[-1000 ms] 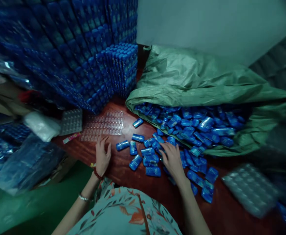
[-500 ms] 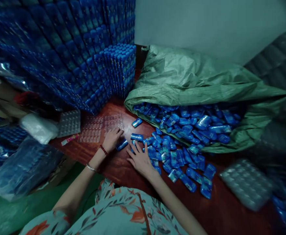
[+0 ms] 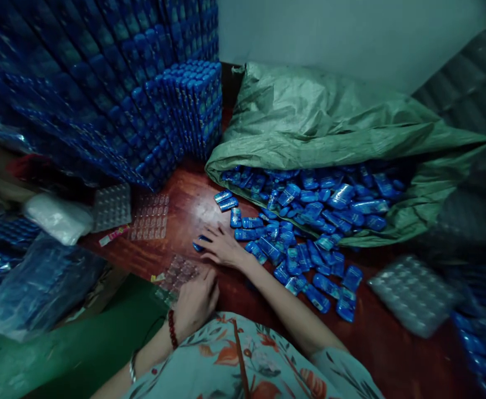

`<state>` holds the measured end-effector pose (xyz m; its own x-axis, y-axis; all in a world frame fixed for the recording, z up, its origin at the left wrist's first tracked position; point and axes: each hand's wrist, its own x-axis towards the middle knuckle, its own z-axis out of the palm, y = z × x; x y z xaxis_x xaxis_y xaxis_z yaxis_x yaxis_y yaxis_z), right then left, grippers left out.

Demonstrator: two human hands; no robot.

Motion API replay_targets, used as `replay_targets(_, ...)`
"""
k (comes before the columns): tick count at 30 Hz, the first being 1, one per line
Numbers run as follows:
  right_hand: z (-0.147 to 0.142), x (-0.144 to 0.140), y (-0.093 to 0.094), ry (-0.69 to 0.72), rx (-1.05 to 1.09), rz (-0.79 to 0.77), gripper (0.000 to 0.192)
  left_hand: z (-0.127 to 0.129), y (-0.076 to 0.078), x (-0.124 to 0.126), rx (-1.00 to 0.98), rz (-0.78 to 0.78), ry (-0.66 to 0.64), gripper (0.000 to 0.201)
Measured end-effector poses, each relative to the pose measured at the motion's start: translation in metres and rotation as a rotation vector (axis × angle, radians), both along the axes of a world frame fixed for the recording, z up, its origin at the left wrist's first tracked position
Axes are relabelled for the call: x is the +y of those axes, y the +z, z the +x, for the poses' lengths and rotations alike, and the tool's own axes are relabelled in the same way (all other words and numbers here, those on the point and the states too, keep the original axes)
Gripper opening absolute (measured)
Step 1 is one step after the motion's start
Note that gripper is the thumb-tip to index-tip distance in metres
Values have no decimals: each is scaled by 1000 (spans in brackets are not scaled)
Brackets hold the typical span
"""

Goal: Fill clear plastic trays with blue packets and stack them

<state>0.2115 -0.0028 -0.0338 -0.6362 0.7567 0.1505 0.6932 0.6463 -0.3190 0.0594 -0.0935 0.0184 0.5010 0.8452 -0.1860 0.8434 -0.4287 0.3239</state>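
Observation:
My left hand (image 3: 197,296) is close to my body, its fingers curled on the edge of a clear blister tray (image 3: 179,271) with rows of round cups. The tray extends past the front edge of the table. Ahead of it, my right hand (image 3: 223,248) reaches left with fingers spread, the fingertips over a small blue packet (image 3: 200,243) and partly covering it. A loose heap of similar blue packets (image 3: 292,260) lies to the right of that hand. Two more packets (image 3: 226,201) lie side by side beyond it.
A green woven sack (image 3: 330,133) spills blue packets onto the red-brown table (image 3: 184,188). Tall stacks of blue packs (image 3: 143,100) stand back left. Another clear blister tray (image 3: 149,216), a grey tray stack (image 3: 112,206) and a plastic-wrapped tray stack (image 3: 413,293) lie around.
My left hand has drawn back towards my body, bringing a clear blister tray with it. My right hand has moved left onto a blue packet. Some loose packets have shifted.

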Motion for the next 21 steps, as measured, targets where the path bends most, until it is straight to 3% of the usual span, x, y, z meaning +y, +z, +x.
replay_targets(2, -3, 4, -4, 79, -36, -32, 44, 18, -10, 4, 45, -83, -13, 12)
replay_targets(6, 24, 17, 1, -105, -76, -60, 35, 58, -23, 21, -21, -178, -7, 12)
replay_targets(8, 43, 16, 8, -195, 34, -66, 37, 71, -25, 29, -153, -203, -3, 13)
replay_targets(12, 74, -8, 16, -522, 638, -111, 40, 68, -21, 46, -572, -160, -29, 14)
replay_targets(15, 85, -36, 15, -803, 1151, -291, 59, 51, -20, 75, -715, -52, -8, 18)
replay_targets(18, 85, -59, 15, -838, 1449, -535, 71, 43, -26, 117, -559, 63, -124, 27)
replay_targets(21, 75, -71, 19, -856, 1560, -654, 67, 54, -33, 153, -279, 146, -413, 41)
